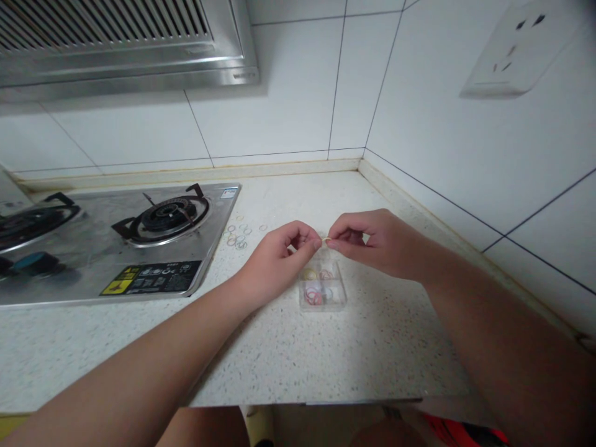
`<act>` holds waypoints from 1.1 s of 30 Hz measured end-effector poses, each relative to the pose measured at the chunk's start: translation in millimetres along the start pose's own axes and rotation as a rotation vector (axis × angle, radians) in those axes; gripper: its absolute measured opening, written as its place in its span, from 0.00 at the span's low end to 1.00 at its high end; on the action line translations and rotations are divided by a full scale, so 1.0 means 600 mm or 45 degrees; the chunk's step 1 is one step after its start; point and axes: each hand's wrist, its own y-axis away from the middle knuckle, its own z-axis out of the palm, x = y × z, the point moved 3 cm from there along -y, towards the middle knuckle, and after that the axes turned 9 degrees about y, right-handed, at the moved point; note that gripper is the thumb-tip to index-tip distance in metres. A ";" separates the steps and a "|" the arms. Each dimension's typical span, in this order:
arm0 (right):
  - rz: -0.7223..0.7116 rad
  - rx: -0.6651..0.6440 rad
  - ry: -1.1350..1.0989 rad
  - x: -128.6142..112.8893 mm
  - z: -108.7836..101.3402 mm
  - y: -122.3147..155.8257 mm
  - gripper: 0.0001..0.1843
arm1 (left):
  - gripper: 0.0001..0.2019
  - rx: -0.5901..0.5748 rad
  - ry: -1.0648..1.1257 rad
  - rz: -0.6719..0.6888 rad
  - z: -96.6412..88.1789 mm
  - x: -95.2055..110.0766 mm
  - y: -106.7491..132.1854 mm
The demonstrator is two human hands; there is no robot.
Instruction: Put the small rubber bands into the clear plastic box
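Observation:
A thin yellowish rubber band [326, 239] is pinched between my two hands, just above the far part of a small clear plastic box. My left hand [284, 254] grips its left end between thumb and forefinger. On the other side, my right hand [372, 239] pinches the right end the same way. The clear divided box [344, 301] stands on the counter, with pink, yellow and pale bands in its compartments; its far part is partly hidden by my hands. Left of my left hand, several loose bands [239, 239] lie scattered on the counter.
A steel gas stove [205, 248] with black burners takes up the counter's left side, and a range hood [233, 74] hangs above. The speckled countertop [326, 360] meets tiled walls behind and at right. A socket plate [507, 56] is on the right wall.

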 end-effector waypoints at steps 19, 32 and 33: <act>0.220 0.151 -0.297 0.054 0.017 -0.019 0.21 | 0.10 -0.038 0.201 -0.003 -0.003 -0.034 -0.011; 0.128 0.130 -0.325 0.014 0.041 -0.031 0.19 | 0.12 0.029 0.479 -0.130 -0.008 -0.040 -0.022; 0.140 0.148 -0.327 0.016 0.040 -0.031 0.19 | 0.12 0.022 0.482 -0.132 -0.007 -0.039 -0.021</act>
